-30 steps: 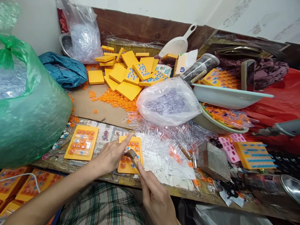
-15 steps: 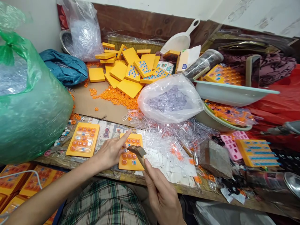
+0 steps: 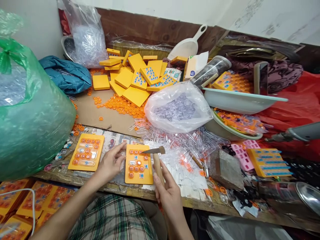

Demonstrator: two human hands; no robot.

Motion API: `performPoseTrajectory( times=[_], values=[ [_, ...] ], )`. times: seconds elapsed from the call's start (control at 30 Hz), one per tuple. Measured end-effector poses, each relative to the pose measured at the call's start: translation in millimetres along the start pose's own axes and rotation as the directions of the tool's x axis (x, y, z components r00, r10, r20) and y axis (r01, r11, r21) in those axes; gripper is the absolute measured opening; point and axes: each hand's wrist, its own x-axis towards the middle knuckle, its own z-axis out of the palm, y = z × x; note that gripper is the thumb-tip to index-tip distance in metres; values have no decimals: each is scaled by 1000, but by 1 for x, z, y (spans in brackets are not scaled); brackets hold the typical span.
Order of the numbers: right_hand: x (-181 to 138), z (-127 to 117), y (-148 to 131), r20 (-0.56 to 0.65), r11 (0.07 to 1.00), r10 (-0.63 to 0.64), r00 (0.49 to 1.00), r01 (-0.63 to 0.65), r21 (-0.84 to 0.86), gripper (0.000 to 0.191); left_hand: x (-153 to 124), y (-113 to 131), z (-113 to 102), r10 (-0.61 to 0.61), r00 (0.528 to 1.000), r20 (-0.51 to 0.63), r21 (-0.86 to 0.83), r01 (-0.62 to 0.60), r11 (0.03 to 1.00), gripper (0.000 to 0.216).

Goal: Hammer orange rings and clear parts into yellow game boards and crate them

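Observation:
A yellow plastic tray (image 3: 139,165) with orange caps and clear pieces in its slots lies at the near edge of the workbench. My left hand (image 3: 110,164) rests at its left edge, fingers curled against it. My right hand (image 3: 168,191) is closed round the wooden handle of a small hammer (image 3: 155,152), whose metal head hovers over the tray's upper right part. A second filled yellow tray (image 3: 87,152) lies to the left.
A big green bag (image 3: 30,120) of clear parts stands at left. Loose clear pieces (image 3: 190,143), a white bag (image 3: 178,108), a pile of yellow trays (image 3: 135,78), orange caps (image 3: 120,105), bowls (image 3: 240,101) and a stone block (image 3: 226,168) crowd the bench.
My right hand has raised and turned the hammer, so its head now lies sideways above the tray. My left hand's pointing finger has drawn back to the tray's left edge.

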Motion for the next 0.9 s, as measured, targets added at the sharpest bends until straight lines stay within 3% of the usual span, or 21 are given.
performPoseTrajectory(
  times=[0.07, 0.2, 0.27, 0.37, 0.5, 0.63, 0.8, 0.9],
  values=[
    [0, 4, 4, 17, 987, 99, 995, -100, 126, 60, -11, -3, 8, -127, 985, -114, -232, 98, 968, 47],
    [-4, 10, 9, 6, 968, 157, 988, -155, 198, 62, -26, 3, 26, -375, 915, -151, -527, 247, 814, 66],
    [-6, 12, 13, -19, 966, 163, 986, -156, 205, 61, -27, 12, 35, -421, 900, -114, -586, 281, 760, 71],
    [-10, 15, 18, -67, 974, 146, 987, -132, 185, 62, -26, 25, 47, -394, 919, 30, -665, 313, 678, 73],
    [-2, 12, 17, -79, 999, 37, 996, -34, 33, 56, -34, 31, 51, -442, 891, 103, -734, 368, 571, 85],
    [29, 15, 4, -56, 980, -163, 985, 155, -128, 48, -51, 22, 29, -524, 829, 194, -809, 437, 393, 93],
    [57, 47, -16, 142, 828, -409, 901, 433, -356, 54, -62, 12, 5, -560, 811, 167, -866, 392, 310, 91],
    [73, 50, -36, 190, 691, -491, 850, 513, -509, 48, -58, 12, 4, -554, 818, 157, -881, 370, 295, 90]
  ],
)
